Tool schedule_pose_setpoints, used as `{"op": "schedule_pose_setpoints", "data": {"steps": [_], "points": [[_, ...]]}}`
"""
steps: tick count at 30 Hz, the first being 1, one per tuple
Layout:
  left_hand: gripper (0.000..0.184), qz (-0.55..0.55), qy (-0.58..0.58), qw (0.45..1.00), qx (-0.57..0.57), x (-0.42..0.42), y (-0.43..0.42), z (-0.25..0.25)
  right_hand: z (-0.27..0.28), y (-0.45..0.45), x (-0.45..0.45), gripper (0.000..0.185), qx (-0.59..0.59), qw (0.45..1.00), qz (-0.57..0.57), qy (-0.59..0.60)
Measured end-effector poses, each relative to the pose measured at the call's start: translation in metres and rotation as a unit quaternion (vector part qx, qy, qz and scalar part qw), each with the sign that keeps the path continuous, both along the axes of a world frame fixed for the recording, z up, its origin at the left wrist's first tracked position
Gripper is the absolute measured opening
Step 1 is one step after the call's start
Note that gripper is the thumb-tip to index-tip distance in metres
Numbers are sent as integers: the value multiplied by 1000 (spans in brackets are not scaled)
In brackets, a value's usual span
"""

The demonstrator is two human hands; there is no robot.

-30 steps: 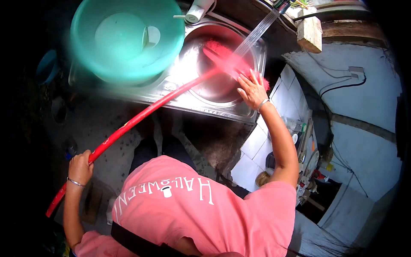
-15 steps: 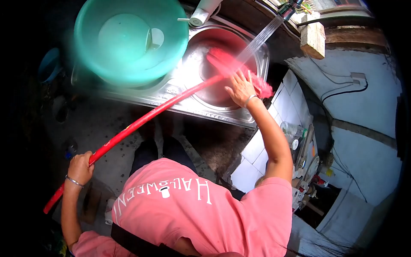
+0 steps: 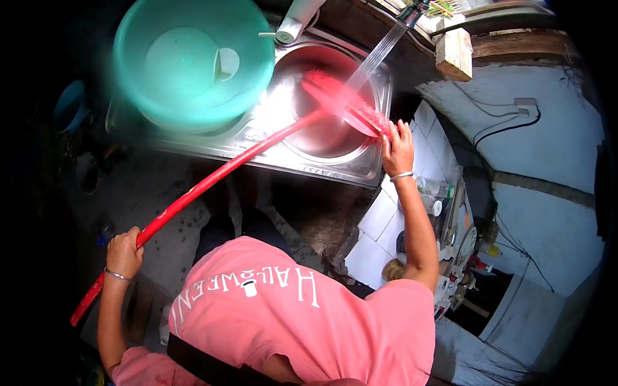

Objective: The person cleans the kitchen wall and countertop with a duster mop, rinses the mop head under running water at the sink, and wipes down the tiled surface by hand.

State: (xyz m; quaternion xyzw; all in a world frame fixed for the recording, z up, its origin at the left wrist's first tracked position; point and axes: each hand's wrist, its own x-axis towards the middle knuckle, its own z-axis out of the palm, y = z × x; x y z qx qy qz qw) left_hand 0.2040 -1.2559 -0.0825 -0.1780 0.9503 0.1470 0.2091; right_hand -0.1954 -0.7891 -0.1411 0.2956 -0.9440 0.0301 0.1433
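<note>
A red broom (image 3: 222, 172) slants from the lower left up to the sink, its long handle ending in a head with red bristles (image 3: 344, 106). Around the lower handle, my left hand (image 3: 125, 255) is closed. My right hand (image 3: 398, 151) touches the near right end of the broom head, fingers stretched up and slightly apart. Running water (image 3: 376, 58) from a tap (image 3: 412, 13) pours onto the head, which lies over the round basin of the steel sink (image 3: 322, 166).
A large green basin (image 3: 193, 116) stands on the sink's left side, holding a pale object. White tiles (image 3: 380, 215) line a counter at right, with clear jars (image 3: 432, 188) and clutter. A wooden block (image 3: 454, 55) sits near the tap. A blue container (image 3: 69, 106) is at far left.
My right hand has slid right and down from the middle of the broom head to its end. The broom has shifted only slightly; my left hand keeps its grip on the handle.
</note>
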Motion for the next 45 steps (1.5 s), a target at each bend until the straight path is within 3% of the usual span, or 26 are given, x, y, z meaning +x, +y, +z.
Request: {"op": "schedule_pose_setpoints", "data": {"steps": [4, 7, 9, 10, 13, 14, 21, 24, 25, 27, 30, 34, 36, 37, 42, 45], "points": [[14, 5, 4, 1000, 7, 3, 0, 4, -10, -21, 24, 14, -133, 990, -48, -27], [15, 13, 9, 1000, 9, 10, -2, 6, -13, -53, 49, 22, -229, 960, -85, -137], [16, 17, 16, 1000, 0, 15, -4, 8, -28, -61, 49, 30, -201, 955, -124, -181], [16, 18, 19, 1000, -9, 17, -4, 11, -33, -67, 47, 33, -237, 926, -172, -239], [18, 25, 32, 998, -41, 19, 0, 19, -83, -61, 26, 25, -316, 866, -216, -322], [19, 28, 36, 998, -52, 19, 4, 23, -76, -68, 27, 28, -382, 797, -244, -400], [24, 25, 42, 994, -94, 25, 17, 40, -67, -117, 49, 48, -563, 540, -296, -551], [24, 20, 59, 994, -95, 26, 20, 43, -54, -155, 76, 57, -615, 467, -271, -574], [23, 16, 60, 994, -91, 26, 21, 44, -63, -166, 78, 53, -649, 409, -252, -590], [21, 14, 61, 996, -67, 26, 18, 44, -50, -188, 93, 42, -684, 373, -203, -594], [18, 30, 41, 999, 15, 27, 9, 44, -62, -202, 99, 21, -706, 369, -183, -576], [17, 74, -50, 980, 180, 22, -5, 59, -29, -215, 116, 23, -739, 303, -177, -575], [17, 104, -88, 959, 249, 19, -6, 64, 1, -221, 128, 33, -747, 318, -185, -553], [17, 115, -101, 953, 260, 18, -8, 66, 9, -222, 132, 37, -751, 325, -190, -542], [18, 107, -120, 941, 297, 26, -29, 38, 17, -226, 137, 22, -768, 336, -192, -510], [21, 15, -77, 984, 159, 31, -35, 27, 1, -242, 141, 21, -755, 358, -197, -513]]}}
